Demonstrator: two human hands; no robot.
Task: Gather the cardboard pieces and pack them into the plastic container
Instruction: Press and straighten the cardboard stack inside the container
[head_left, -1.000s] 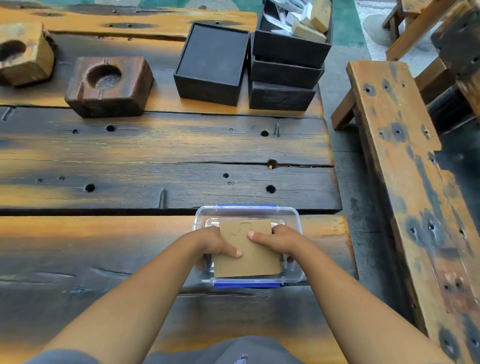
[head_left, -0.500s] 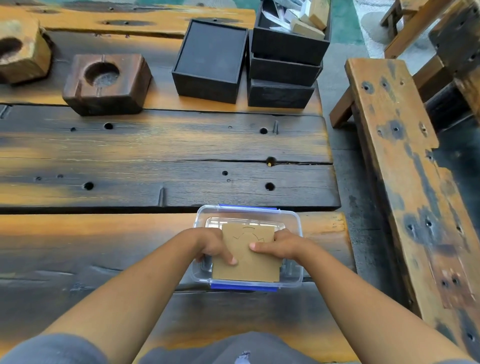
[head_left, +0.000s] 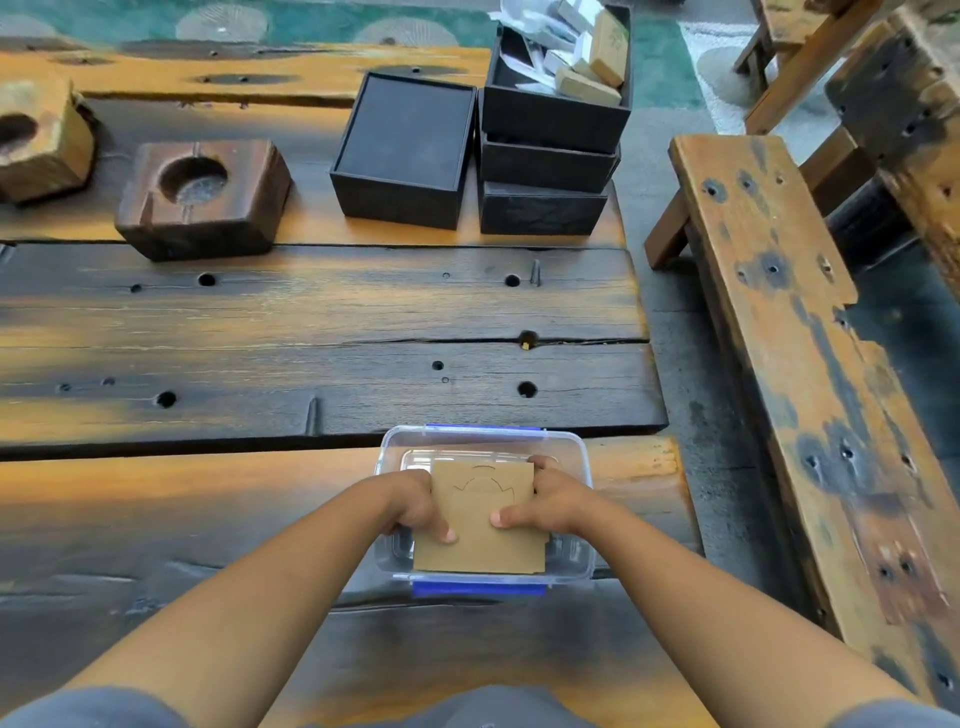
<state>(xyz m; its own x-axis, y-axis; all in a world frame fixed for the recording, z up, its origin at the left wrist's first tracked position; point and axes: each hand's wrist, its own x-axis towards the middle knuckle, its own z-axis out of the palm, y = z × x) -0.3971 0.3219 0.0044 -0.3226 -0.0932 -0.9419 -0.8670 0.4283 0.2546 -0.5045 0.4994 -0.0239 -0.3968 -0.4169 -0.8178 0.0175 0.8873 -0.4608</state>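
Observation:
A clear plastic container (head_left: 582, 457) with blue clips stands open near the front edge of the wooden table. Over its mouth I hold a flat brown cardboard piece (head_left: 480, 540) with cut lines on its face. My left hand (head_left: 415, 506) grips the piece's left edge, thumb on top. On the opposite edge my right hand (head_left: 545, 501) grips the same way. The piece's near edge lies by the container's front rim; whether other pieces lie beneath it is hidden.
At the back of the table (head_left: 311, 322) stand black boxes (head_left: 405, 156), one stack (head_left: 550, 156) holding small wooden and white items, plus two wooden blocks with round hollows (head_left: 202, 197). A wooden bench (head_left: 789, 332) runs along the right, across a floor gap.
Both hands have shifted slightly forward along the cardboard piece's edges, which now sits a little lower in the container's mouth. The container has not moved.

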